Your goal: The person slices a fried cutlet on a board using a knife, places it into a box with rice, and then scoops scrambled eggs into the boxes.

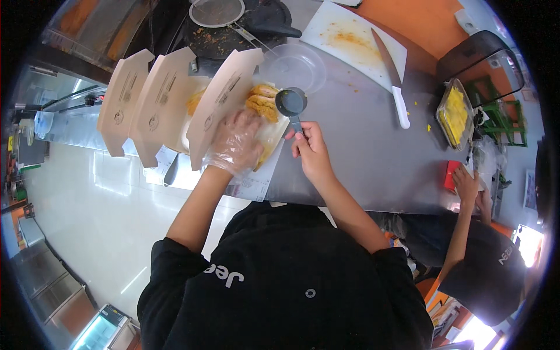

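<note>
Three tan cardboard boxes stand in a row, lids raised: the left box [121, 105], the middle box [161, 102] and the right box [226, 87]. The cardboard looks stiff but light, and would probably crease if pinched hard; an edge seems the safest hold. At the right box is the left hand [234, 143] in a thin, crinkled clear glove, its fingers beside the fried chicken [262, 105] inside; whether they grip anything I cannot tell. The chicken, golden and knobbly, is probably light, its crust apt to crumble, best cupped from the sides. Just beside it is a dark round scoop [291, 102], smooth and rigid-looking; its narrow handle is the place to hold, and the fingers of the right hand [310, 150] clasp it. Farther right on the smooth metal bench [356, 157] lie a flat white board [322, 36], a white-handled knife [400, 108] and a clear container [441, 114] of yellow food.
</note>
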Available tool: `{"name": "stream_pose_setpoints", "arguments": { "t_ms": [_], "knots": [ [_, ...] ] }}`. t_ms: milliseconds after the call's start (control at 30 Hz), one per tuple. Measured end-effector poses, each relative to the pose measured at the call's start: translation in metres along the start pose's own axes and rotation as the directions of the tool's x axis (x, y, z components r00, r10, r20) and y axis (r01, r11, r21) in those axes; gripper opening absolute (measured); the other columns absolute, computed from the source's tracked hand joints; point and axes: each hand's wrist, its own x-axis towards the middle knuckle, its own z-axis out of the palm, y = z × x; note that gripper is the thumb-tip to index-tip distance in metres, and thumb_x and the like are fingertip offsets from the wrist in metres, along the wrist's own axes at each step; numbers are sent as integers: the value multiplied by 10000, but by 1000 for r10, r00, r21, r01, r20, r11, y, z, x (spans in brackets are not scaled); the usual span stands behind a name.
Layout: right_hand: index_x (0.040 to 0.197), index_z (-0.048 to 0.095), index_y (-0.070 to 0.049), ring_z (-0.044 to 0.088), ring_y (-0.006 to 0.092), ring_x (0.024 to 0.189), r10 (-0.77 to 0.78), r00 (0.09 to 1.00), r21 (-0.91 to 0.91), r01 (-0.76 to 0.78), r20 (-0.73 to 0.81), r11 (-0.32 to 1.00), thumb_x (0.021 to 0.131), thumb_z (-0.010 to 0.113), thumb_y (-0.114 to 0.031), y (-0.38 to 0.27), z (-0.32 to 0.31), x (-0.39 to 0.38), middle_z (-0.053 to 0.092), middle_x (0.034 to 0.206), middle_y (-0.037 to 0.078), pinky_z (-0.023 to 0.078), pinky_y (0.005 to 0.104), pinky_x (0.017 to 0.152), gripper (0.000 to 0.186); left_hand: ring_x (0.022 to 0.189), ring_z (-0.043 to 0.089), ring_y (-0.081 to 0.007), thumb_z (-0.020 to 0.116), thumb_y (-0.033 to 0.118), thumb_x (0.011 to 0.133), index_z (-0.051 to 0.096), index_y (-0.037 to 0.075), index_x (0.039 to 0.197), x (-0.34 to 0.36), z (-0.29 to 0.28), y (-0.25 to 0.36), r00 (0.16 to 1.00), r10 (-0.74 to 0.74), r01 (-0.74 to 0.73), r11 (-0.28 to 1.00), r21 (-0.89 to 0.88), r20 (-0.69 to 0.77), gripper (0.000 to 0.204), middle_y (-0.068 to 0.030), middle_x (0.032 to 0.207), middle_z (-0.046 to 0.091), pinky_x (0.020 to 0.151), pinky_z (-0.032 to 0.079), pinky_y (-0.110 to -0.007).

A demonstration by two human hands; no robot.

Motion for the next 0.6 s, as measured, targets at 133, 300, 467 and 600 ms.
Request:
{"name": "stream_pose_setpoints", "arguments": {
  "t_ms": [133, 300, 467, 600],
  "knots": [
    [1096, 403, -45, 431, 86, 601, 21, 998, -10, -22, -67, 1000, 972, 394, -86, -9, -11, -3, 542, 933, 88, 372, 216, 565, 131, 1164, 449, -323, 608, 246, 700, 561, 79, 1155, 4, 0, -1, 997, -16, 16, 1000, 0, 82, 487, -122, 1190, 531, 964, 366, -466],
    [1112, 428, -58, 423, 73, 616, -4, 961, 144, 46, -275, 988, 953, 433, -86, -28, -48, -20, 533, 892, 73, 347, 211, 551, 161, 1135, 466, -345, 612, 253, 722, 543, 99, 1193, -5, 35, -16, 992, -28, 28, 1000, -5, -121, 500, -157, 1168, 531, 981, 343, -496],
    [1203, 431, -76, 439, 77, 645, -12, 791, 198, 168, -612, 966, 932, 467, -98, -58, -168, -33, 537, 885, 59, 376, 211, 577, 274, 1112, 484, -359, 609, 133, 741, 546, 104, 1198, -10, 7, 14, 976, -87, 59, 988, -143, -198, 463, -183, 1170, 531, 952, 379, -486],
    [1227, 524, -34, 586, 252, 853, -553, 505, -738, -318, -663, 595, 904, 484, -101, -90, -337, -57, 623, 946, 139, 467, 360, 749, 332, 1079, 502, -356, 607, 115, 750, 553, 117, 1181, 3, 1, 41, 942, 14, -47, 995, -92, -334, 434, -165, 1136, 540, 921, 399, -481]
  ]
}}
